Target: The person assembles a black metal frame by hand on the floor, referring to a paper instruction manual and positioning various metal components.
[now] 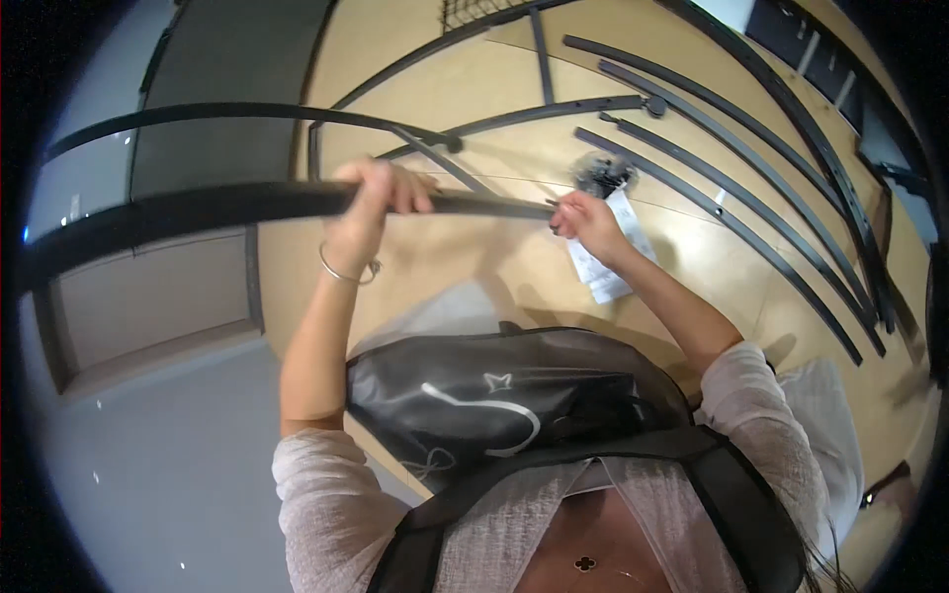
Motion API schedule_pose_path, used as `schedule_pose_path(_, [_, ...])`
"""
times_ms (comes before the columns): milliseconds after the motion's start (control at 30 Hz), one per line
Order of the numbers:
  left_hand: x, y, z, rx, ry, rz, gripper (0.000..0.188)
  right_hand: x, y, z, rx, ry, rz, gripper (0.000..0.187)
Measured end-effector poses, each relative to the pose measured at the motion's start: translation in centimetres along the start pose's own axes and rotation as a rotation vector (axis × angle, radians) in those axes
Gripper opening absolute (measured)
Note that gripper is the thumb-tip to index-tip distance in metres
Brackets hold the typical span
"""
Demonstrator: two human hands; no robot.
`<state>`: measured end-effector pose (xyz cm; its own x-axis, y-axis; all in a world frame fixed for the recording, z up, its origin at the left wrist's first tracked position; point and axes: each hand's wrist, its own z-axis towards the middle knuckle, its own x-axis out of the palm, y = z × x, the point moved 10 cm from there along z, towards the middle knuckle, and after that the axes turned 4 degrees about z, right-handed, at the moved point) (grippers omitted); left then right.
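Black bar point(247, 202) in left hand point(379, 191), its end at right hand point(587, 219).

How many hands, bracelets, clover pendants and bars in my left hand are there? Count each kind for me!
Left hand plus right hand: 2
Dark bar in the left hand: 1
Bracelet: 1
Clover pendant: 1
Total: 5

Room, indoor, home-like; exact kind not determinable. Evidence: smooth pale wood-toned floor point(455, 265); long black metal tubes point(720, 211) laid out across it; white printed paper sheet point(610, 284); clear plastic bag of small dark parts point(605, 174).
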<state>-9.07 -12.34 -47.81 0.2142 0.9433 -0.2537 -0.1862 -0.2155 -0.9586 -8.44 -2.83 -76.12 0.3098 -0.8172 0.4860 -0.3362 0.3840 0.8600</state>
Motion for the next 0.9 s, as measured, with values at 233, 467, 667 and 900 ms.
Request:
schedule_pose_path(233, [-3.1,0.4,6.4,0.091,-0.506,0.083,0.029,-1.9,0.8,-0.3,-0.032,-0.132,-0.056,0.014])
schedule_pose_path(467, [-4.5,2.8,9.8,0.082,-0.527,0.160,0.029,-1.8,0.0,-0.8,-0.020,-0.192,-0.143,0.015])
schedule_pose_path(667, [-5.1,4.2,10.0,0.038,-0.492,0.179,0.025,-0.4,-4.2,-2.8,0.192,-0.255,-0.008,0.018])
schedule_pose_path(900, [-4.0,3.3,7.6,0.051,-0.573,0.193,0.024,2.0,-9.3,-5.3,0.382,-0.262,0.058,0.024])
